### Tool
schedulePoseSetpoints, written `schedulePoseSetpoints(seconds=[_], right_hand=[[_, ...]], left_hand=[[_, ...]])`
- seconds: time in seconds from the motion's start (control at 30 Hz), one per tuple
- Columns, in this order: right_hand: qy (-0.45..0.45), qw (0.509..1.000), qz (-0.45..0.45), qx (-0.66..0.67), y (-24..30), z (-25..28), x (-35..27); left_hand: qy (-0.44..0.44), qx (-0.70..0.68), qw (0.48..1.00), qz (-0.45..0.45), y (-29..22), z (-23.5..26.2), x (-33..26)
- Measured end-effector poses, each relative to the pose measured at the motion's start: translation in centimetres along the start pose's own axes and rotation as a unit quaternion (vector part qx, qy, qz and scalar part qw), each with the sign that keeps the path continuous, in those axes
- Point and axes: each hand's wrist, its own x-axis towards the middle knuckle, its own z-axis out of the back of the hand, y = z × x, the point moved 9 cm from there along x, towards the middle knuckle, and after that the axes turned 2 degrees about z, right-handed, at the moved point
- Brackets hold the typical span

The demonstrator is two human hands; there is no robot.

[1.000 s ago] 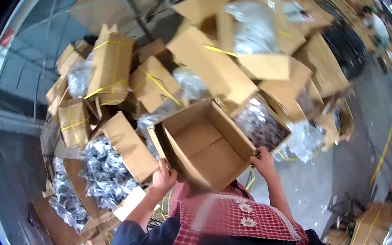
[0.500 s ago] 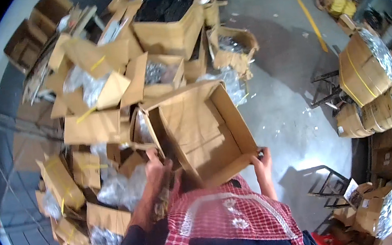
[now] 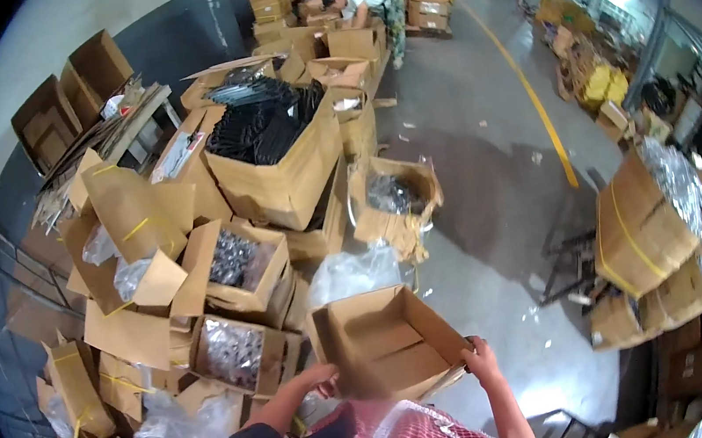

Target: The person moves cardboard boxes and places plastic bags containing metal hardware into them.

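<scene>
An empty brown cardboard box [image 3: 386,352], its top facing me, is tilted in front of my body. My right hand [image 3: 481,358] is closed on its right wall near the near corner. Beside its near left side, my left hand [image 3: 319,381] has its fingers loosely bent and apart, with nothing visible in them. Just left of that hand, an open carton [image 3: 278,357] holds small shiny packets [image 3: 231,352]. Clear plastic film [image 3: 351,274] lies beyond the empty box.
Piled open cartons [image 3: 131,336] fill the left side. A large carton [image 3: 275,180] holds black items [image 3: 263,124]. Strapped cartons [image 3: 648,220] stand on the right by a dark metal frame [image 3: 566,270]. Far off, a person [image 3: 371,4] bends over boxes. A yellow line [image 3: 523,81] crosses the grey floor.
The view has tipped up, showing more of the far room and a person. My left hand has come off the cardboard edge it was on; the right still grips the box.
</scene>
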Motion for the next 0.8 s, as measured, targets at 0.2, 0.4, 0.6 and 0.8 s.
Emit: schedulePoseSetpoints(seconds=[0.2,0.4,0.6,0.8], right_hand=[[0.016,0.998,0.057,0.01,7.5,10.7,16.1],[-0.055,0.98,-0.013,0.19,4.8,23.1,22.6],[-0.083,0.922,-0.182,0.33,-3.3,30.8,31.2],[0.016,0.944,-0.157,0.29,3.8,40.1,45.6]], left_hand=[[0.131,-0.269,0.952,0.072,-14.2,-7.7,0.6],[0.11,-0.231,0.966,0.023,-29.2,-10.3,4.7],[-0.064,-0.161,0.982,-0.08,-44.0,-13.0,19.0],[-0.193,0.047,0.918,-0.342,-63.7,-18.6,12.8]])
